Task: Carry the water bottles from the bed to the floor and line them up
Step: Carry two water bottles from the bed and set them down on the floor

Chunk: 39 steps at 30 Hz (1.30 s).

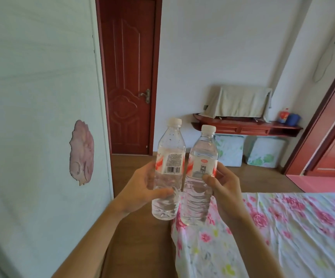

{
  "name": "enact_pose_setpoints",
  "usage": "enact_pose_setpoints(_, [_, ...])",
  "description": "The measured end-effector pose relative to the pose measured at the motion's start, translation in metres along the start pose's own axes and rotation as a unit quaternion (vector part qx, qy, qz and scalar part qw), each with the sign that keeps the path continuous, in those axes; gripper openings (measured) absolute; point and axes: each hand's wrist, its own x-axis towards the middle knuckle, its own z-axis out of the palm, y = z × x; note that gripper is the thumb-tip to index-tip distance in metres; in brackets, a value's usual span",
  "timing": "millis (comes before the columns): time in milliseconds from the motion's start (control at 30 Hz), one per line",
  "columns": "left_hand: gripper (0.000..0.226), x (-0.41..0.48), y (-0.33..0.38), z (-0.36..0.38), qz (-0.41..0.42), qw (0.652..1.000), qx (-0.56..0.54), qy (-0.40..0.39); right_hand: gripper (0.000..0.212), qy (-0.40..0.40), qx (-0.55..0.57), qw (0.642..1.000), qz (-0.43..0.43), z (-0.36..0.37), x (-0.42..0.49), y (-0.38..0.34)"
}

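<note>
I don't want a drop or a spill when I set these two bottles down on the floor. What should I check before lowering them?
1. Grip of the left hand on the left bottle: ok, fingers and thumb wrap its body below the label.
2. Grip of the right hand on the right bottle: ok, thumb and fingers curl round its middle.
3. Caps fitted: ok, a white cap sits on each bottle; how tight, cannot tell.
4. Bottles upright: ok, both stand nearly vertical, side by side.
5. Landing spot on the floor: cannot tell; the strip beside the bed shows bare wood, but the arms hide part of it.
</note>
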Motion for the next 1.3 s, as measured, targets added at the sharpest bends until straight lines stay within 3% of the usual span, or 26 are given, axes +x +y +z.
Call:
enact_pose_setpoints(633, [0.056, 0.192, -0.089, -0.073, -0.021, 0.994, 0.008, 0.104, 0.032, -0.081, 0.006, 0.996, 0.027, 0.004, 0.235, 0.106])
enact_pose_setpoints(900, [0.054, 0.29, -0.12, -0.091, -0.04, 0.989, 0.009, 0.141, 0.047, -0.101, -0.004, 0.994, 0.031, -0.013, 0.337, 0.132])
enact_pose_setpoints(1300, [0.049, 0.371, -0.17, -0.142, -0.061, 0.987, 0.012, 0.147, 0.033, -0.099, -0.017, 0.994, 0.052, 0.003, 0.427, 0.185])
